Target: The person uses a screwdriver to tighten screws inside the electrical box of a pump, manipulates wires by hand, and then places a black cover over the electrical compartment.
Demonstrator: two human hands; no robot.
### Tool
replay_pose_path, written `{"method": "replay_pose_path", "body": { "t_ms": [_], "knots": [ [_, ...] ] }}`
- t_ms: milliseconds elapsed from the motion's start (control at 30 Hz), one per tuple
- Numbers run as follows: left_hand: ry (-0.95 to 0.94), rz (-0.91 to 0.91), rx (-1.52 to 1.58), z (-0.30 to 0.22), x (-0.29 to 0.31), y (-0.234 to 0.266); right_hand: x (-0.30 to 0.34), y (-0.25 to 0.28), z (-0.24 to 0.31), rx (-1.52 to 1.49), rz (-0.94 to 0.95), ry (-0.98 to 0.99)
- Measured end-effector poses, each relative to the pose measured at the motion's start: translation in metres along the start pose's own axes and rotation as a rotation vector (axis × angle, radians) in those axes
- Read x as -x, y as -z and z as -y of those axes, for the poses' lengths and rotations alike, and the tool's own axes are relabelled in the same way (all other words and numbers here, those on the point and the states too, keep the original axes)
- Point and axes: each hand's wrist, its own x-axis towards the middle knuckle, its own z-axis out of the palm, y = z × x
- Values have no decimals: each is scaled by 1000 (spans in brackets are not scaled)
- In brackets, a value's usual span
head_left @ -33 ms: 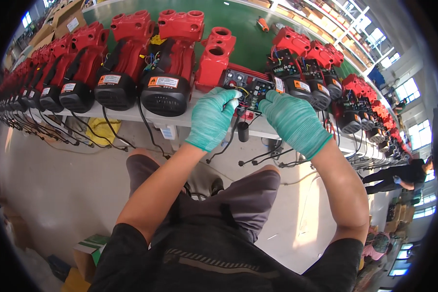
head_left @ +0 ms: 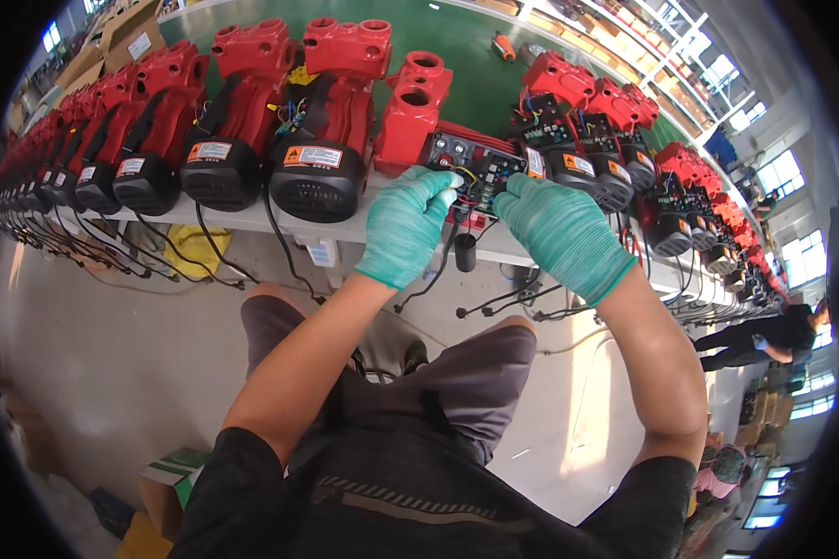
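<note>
In front of me a red pump (head_left: 406,121) lies on its side on the bench, its electrical box uncovered. A circuit board (head_left: 481,186) with yellow, red and black wires shows inside. My left hand (head_left: 408,224), in a green knitted glove, has thumb and fingers pinched together at the wires on the board's left side; what they grip is too small to make out. My right hand (head_left: 559,224), gloved alike, has its fingertips closed at the board's right edge, and what lies between them is hidden. A black cylinder (head_left: 465,252) hangs by a lead below the board.
Red pumps with black motor ends (head_left: 319,182) stand in a row to the left; more with open boxes (head_left: 583,140) line the right. Black cables (head_left: 289,252) dangle off the bench edge. An orange-handled tool (head_left: 504,47) lies on the green top. A co-worker (head_left: 774,335) stands far right.
</note>
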Motion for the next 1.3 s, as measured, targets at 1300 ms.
{"method": "replay_pose_path", "body": {
  "t_ms": [1300],
  "knots": [
    [-302, 262, -492, -11, -21, 16, -21, -45, 2, -587, -320, -117]
  ]
}}
